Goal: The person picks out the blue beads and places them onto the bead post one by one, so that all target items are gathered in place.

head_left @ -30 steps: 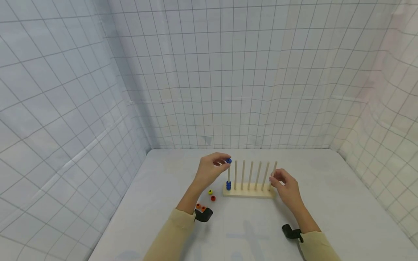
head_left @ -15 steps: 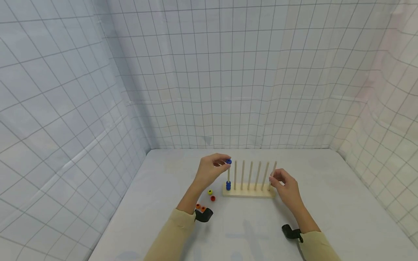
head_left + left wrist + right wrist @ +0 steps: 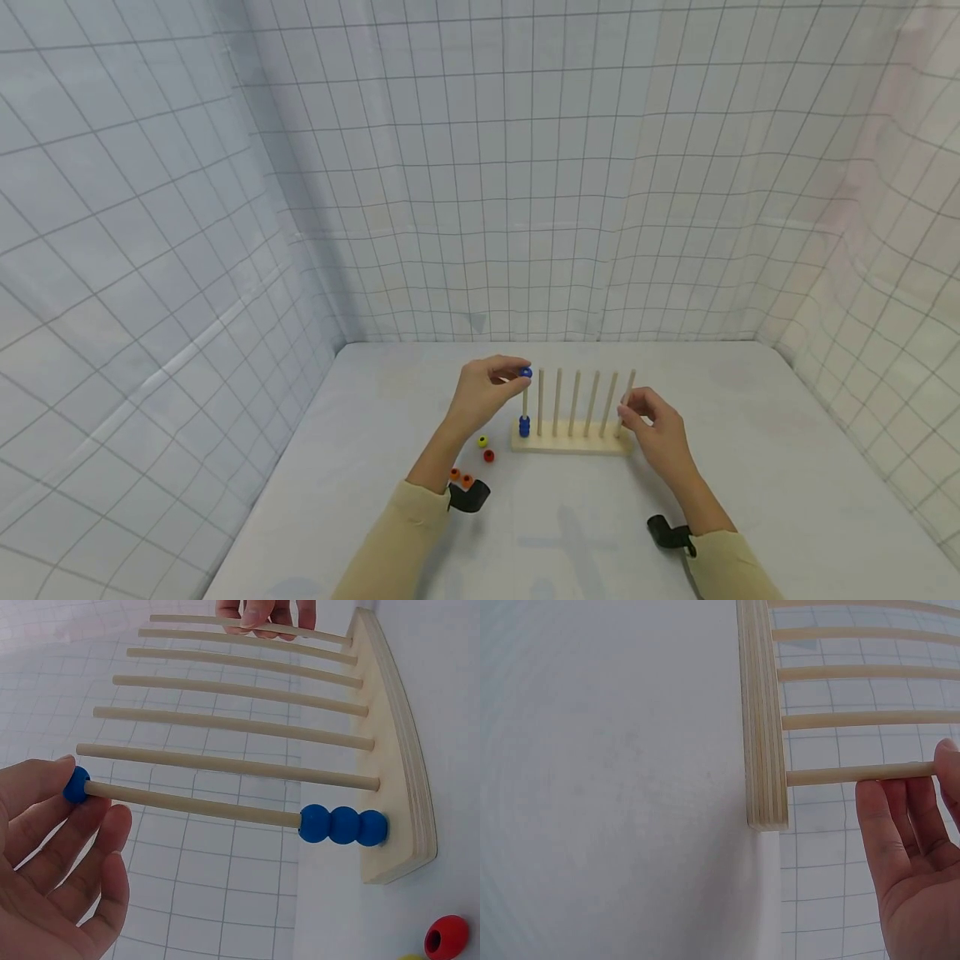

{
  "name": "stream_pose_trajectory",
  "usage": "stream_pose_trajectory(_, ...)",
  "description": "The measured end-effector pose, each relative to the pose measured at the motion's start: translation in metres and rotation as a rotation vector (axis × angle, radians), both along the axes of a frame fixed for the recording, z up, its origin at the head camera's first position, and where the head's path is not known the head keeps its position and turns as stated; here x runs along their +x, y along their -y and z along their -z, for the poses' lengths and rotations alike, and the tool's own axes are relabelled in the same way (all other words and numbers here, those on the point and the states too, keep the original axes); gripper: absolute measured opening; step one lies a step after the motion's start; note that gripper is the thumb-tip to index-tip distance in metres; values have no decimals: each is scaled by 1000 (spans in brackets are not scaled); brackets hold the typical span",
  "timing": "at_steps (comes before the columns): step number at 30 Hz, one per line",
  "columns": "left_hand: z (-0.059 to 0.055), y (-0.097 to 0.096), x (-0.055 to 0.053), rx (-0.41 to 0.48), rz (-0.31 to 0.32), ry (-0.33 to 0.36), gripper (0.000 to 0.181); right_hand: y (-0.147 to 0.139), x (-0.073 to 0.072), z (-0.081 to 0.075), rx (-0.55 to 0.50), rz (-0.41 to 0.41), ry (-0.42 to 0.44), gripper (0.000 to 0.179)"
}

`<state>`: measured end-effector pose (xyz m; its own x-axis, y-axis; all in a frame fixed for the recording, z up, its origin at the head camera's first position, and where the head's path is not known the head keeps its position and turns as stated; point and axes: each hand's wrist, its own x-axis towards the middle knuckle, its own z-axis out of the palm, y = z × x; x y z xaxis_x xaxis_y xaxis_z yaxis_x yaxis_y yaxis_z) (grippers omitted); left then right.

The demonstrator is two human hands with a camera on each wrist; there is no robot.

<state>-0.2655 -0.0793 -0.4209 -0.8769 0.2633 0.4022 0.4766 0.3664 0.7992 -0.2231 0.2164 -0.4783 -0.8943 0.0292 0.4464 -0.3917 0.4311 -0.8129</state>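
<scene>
A wooden bead rack has a pale base (image 3: 572, 447) and a row of several upright pegs (image 3: 558, 400). My left hand (image 3: 478, 398) pinches a blue bead (image 3: 76, 786) between thumb and fingers at the tip of the leftmost peg (image 3: 187, 804); the peg's end meets the bead's hole. Three more blue beads (image 3: 343, 825) are stacked on that peg against the base. On the other side, my right hand (image 3: 660, 429) holds the rightmost peg (image 3: 825, 776) between thumb and fingers, above the base. The pegs between carry no beads.
Loose beads lie on the white table (image 3: 585, 533) left of the rack: a yellow bead (image 3: 483, 442), a red bead (image 3: 489, 456) and two orange beads (image 3: 467, 481) by the left wrist. Grid-patterned sheeting (image 3: 525, 208) hangs behind and at both sides.
The blue bead in my left hand has come down very slightly at the peg's tip. My right hand keeps its hold on the rightmost peg.
</scene>
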Motion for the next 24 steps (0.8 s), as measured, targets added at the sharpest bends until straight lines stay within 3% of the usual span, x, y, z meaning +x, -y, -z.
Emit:
stream_pose_trajectory(15, 5, -1, -1, -17, -17, 34, 23, -2, 0, 0, 33, 1, -7, 10)
stream_pose_trajectory(24, 7, 0, -1, -18, -13, 53, 23, -14, -22, 35, 25, 9, -9, 10)
